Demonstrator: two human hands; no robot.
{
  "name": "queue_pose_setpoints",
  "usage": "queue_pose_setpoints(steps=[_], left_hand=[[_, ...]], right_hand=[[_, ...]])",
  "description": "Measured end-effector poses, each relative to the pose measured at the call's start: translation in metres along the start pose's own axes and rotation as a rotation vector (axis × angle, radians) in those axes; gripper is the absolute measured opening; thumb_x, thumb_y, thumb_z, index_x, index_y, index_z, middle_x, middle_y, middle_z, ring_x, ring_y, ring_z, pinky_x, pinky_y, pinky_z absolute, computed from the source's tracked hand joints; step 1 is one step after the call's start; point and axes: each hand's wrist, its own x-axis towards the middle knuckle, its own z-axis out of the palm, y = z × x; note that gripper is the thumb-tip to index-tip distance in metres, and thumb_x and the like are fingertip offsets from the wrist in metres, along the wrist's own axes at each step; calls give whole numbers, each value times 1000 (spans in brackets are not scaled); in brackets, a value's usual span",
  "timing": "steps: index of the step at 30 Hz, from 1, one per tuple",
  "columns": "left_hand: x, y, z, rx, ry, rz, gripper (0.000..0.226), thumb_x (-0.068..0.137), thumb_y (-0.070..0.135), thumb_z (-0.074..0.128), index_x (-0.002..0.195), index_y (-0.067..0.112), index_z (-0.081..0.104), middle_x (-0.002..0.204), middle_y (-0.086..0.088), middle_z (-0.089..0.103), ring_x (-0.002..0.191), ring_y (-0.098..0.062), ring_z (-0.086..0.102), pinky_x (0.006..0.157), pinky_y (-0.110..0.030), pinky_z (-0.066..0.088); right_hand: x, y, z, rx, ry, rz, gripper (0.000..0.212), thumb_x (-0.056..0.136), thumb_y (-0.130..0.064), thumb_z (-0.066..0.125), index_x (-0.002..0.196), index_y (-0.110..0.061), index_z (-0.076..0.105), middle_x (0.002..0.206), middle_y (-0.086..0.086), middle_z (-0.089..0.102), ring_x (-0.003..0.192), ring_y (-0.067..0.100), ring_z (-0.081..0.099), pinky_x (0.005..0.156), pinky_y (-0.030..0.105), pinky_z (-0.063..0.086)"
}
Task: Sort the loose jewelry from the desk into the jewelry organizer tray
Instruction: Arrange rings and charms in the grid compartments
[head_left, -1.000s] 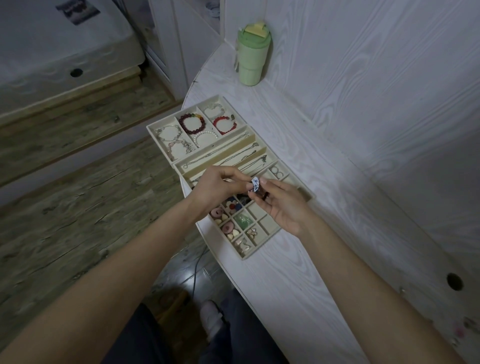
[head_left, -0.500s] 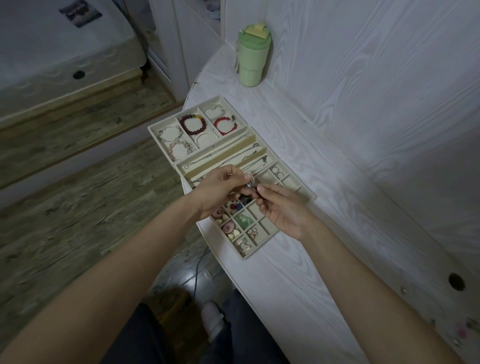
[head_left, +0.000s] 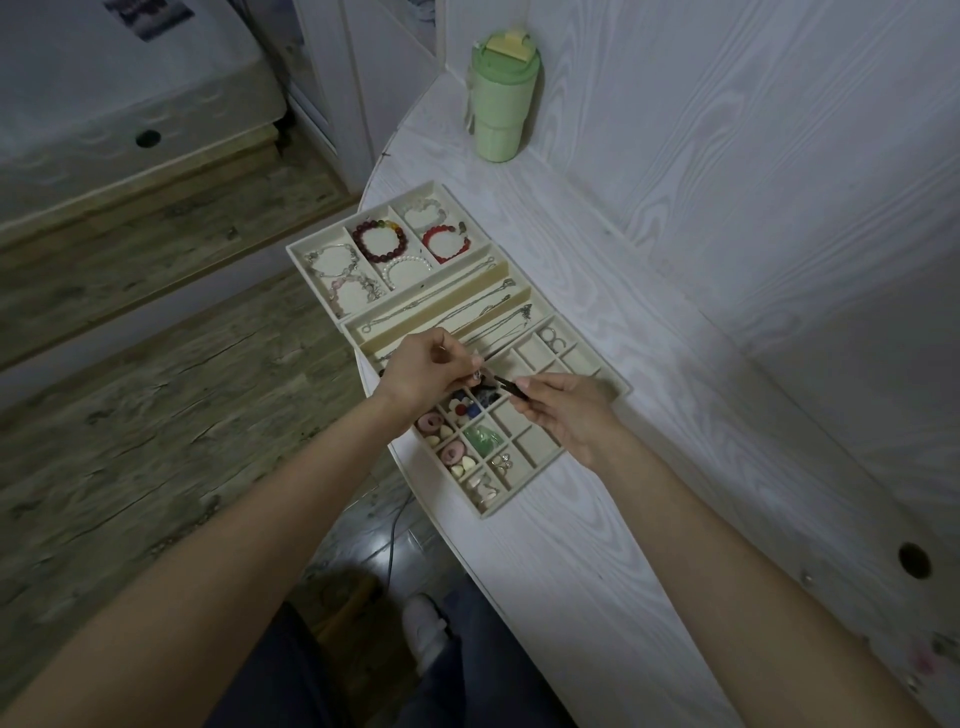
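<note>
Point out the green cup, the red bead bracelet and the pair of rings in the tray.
green cup (head_left: 497, 117): head view, on the middle of its body.
red bead bracelet (head_left: 430, 240): head view, on the beads at its left side.
pair of rings (head_left: 552, 339): head view, on the band of the nearer ring.

Single head view, wide-angle, looking forward and down onto desk (head_left: 597, 545) edge, close range.

No readable text, labels, brands or numbers anywhere. Green cup (head_left: 503, 98) bears no legible marking. Dark printed patch on bed (head_left: 150, 15) too blurred to read.
</note>
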Motion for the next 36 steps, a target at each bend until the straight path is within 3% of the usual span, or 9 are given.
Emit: queue_pose_setpoints(steps=[4,7,10,15,22,26,29,33,36], left_hand=[[3,-2,-1,-34,-22,-20,15,83,6,69,75,5,56,71,-4,64,60,-7,66,60,-15,53],[6,-5,4,220,-9,41,17,78,14,76,72,11,61,68,0,66,62,-8,64,60,-15,48],[11,-6,10,440,19,71,16,77,19,77,74,12,63,71,2,65,69,-11,62,58,-14,41],[18,-8,16,617,9,46,20,80,25,74,86,8,65,83,-7,65,75,-18,61,59,-21,44],[23,-9,14,596,-12,16,10,89,17,65,91,7,66,75,-6,63,62,-11,58,53,-14,42],[24,-10,9,247,-80,-83,10,90,-4,56,88,3,63,81,-13,64,63,-11,63,70,-22,57],[21,-6,6,-10,-128,-120,13,89,-8,54,85,1,62,77,-6,62,59,-6,63,62,-14,55],[17,-4,6,-123,-173,-143,17,90,-7,54,106,-7,60,80,-7,64,60,-3,65,61,-11,53],[13,-1,9,-103,-190,-96,14,90,-7,54,102,-4,61,82,-6,63,60,-2,64,62,-13,53]], right_hand=[[4,4,-2,11,-21,20,10,87,1,62,96,3,66,73,8,68,59,6,67,61,14,54],[6,5,0,-61,25,-20,6,86,4,62,86,-1,67,74,9,66,56,6,67,60,13,55],[13,8,4,-294,134,-107,6,86,4,62,87,4,69,70,6,65,51,5,65,61,16,56],[19,6,16,-605,210,-226,10,87,0,62,82,-3,70,74,8,66,58,13,63,75,33,58],[21,5,25,-680,226,-205,10,86,1,62,83,-1,71,68,6,62,66,19,63,81,34,56],[22,3,22,-565,206,-171,11,87,2,61,80,-1,69,69,8,63,58,10,60,73,27,57],[19,1,18,-319,127,-95,20,89,3,58,72,-7,63,68,6,60,61,11,57,58,14,52],[10,-4,15,56,-75,52,6,93,-6,56,91,-6,61,78,7,62,67,12,57,59,17,51],[8,-5,14,163,-169,77,16,93,-16,57,106,-7,61,80,5,64,69,12,58,65,21,51]])
